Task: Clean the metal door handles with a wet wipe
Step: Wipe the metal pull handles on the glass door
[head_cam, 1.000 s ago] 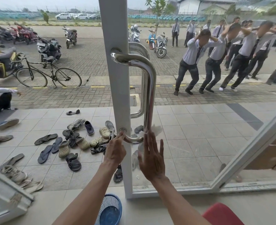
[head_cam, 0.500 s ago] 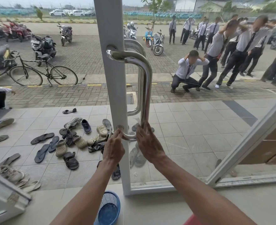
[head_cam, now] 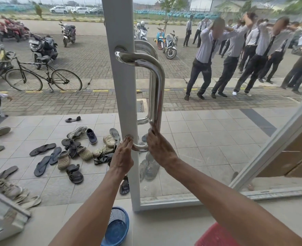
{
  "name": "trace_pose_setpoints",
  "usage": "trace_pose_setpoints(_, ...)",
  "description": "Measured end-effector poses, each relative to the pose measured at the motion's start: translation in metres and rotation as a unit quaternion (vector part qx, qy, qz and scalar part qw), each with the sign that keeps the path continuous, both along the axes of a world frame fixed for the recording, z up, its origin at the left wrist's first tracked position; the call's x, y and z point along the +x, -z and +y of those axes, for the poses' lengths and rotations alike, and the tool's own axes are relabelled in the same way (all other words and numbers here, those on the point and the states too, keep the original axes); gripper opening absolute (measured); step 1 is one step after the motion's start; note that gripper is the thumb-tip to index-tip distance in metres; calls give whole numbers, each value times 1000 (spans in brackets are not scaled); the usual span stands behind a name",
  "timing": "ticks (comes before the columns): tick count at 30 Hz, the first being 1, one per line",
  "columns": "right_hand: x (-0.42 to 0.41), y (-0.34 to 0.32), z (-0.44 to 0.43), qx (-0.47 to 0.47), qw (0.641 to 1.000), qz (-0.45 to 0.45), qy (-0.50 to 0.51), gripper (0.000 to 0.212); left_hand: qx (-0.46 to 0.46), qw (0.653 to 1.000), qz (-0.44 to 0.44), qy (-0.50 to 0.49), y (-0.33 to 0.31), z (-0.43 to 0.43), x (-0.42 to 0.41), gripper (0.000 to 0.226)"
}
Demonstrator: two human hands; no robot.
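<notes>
A polished metal door handle curves out from the white door frame and runs down to a lower mount. A matching handle shows behind the glass. My left hand pinches the handle's lower end right at the round mount plate. My right hand is wrapped around the lower bend of the bar, fingers up along it. The wet wipe lies hidden under that palm.
The glass door pane stands to the right of the frame. A blue plastic basket sits on the floor below my arms, a red object at bottom right. Several sandals and shoes lie outside; people stand beyond.
My right hand went from flat and open, with the white wipe showing beneath it, to closed around the handle's lower bend. The left hand stays at the mount.
</notes>
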State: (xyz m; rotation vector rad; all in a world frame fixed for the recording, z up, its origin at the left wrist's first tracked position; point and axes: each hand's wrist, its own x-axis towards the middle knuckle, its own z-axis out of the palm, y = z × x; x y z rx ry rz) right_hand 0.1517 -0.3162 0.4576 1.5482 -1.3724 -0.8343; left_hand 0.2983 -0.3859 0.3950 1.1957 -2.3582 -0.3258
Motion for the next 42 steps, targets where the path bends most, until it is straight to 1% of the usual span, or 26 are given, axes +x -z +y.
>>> trace_pose_setpoints(3, -2, -43, -21, -17, 998, 49, 32, 44, 2, 1000, 3, -3, 0, 1, -2, 67)
trace_pose_setpoints(6, 8, -48, -27, -3, 996, 64, 62, 54, 7, 1000, -2, -12, 1, 1, -4, 70)
trace_pose_setpoints(10, 14, -9, -16, 69, 997, 22, 40, 51, 11, 1000, -5, -28, 4, 0, -6, 68)
trace_pose_setpoints(12, 12, 9, -4, 98, 995, 18, 30, 52, 16, 999, -3, -36, 5, -1, -5, 68)
trace_pose_setpoints(14, 7, 16, 5, 90, 995, 31, 19, 54, 19, 999, 1, -33, 4, -2, -5, 68)
trace_pose_setpoints(15, 3, 13, 7, 71, 997, 25, 7, 51, 18, 999, 3, -30, 5, -2, -4, 70)
trace_pose_setpoints(17, -6, -2, 7, 12, 999, -13, -28, 49, 20, 1000, 2, -23, 4, -2, -3, 73)
trace_pose_setpoints(18, -12, -11, 6, -28, 998, -42, -43, 56, 22, 1000, -1, -21, 3, -2, -4, 73)
trace_pose_setpoints(20, -25, -26, 2, -107, 985, -116, -65, 77, 22, 1000, -1, -22, 3, 0, -5, 71)
trace_pose_setpoints(22, -32, -29, 0, -175, 960, -205, -82, 89, 19, 999, 0, -27, 3, 1, -6, 69)
trace_pose_setpoints(24, -30, -21, 2, -216, 919, -314, -96, 94, 18, 999, -1, -35, 5, 0, -7, 69)
trace_pose_setpoints(26, -17, -4, 4, -237, 861, -440, -97, 99, 17, 999, 2, -38, 7, -1, -7, 68)
trace_pose_setpoints(27, -8, 8, 4, -238, 819, -514, -92, 101, 19, 999, 4, -38, 7, -2, -6, 67)
trace_pose_setpoints(28, 1, 19, 5, -233, 766, -593, -82, 103, 22, 999, 7, -36, 8, -3, -6, 66)
trace_pose_setpoints(29, 9, 30, 6, -223, 705, -670, -65, 105, 23, 999, 10, -33, 9, -3, -6, 65)
trace_pose_setpoints(31, 24, 52, 10, -195, 570, -798, 1, 104, 18, 999, 15, -32, 11, -3, -5, 64)
trace_pose_setpoints(32, 28, 61, 13, -184, 500, -845, 43, 101, 16, 999, 16, -34, 11, -3, -5, 66)
trace_pose_setpoints(33, 30, 68, 17, -169, 432, -882, 84, 98, 15, 999, 16, -35, 11, -3, -5, 68)
trace_pose_setpoints(34, 31, 74, 20, -148, 377, -907, 115, 98, 15, 999, 16, -34, 12, -3, -6, 69)
trace_pose_setpoints(35, 30, 78, 23, -122, 346, -921, 129, 98, 15, 999, 18, -32, 12, -4, -6, 70)
trace_pose_setpoints(36, 29, 78, 25, -104, 327, -930, 134, 95, 17, 999, 18, -31, 12, -4, -6, 69)
trace_pose_setpoints(37, 29, 74, 24, -104, 295, -942, 126, 90, 19, 999, 16, -28, 12, -4, -6, 68)
trace_pose_setpoints(38, 28, 66, 22, -113, 242, -957, 113, 80, 21, 999, 14, -28, 11, -4, -7, 67)
trace_pose_setpoints(40, 29, 48, 18, -120, 96, -983, 96, 63, 27, 999, 11, -33, 9, -3, -7, 68)
trace_pose_setpoints(41, 28, 45, 17, -122, 40, -987, 100, 60, 31, 999, 10, -38, 9, -3, -7, 69)
trace_pose_setpoints(42, 27, 44, 17, -126, 8, -986, 108, 58, 32, 999, 9, -40, 7, -2, -8, 69)
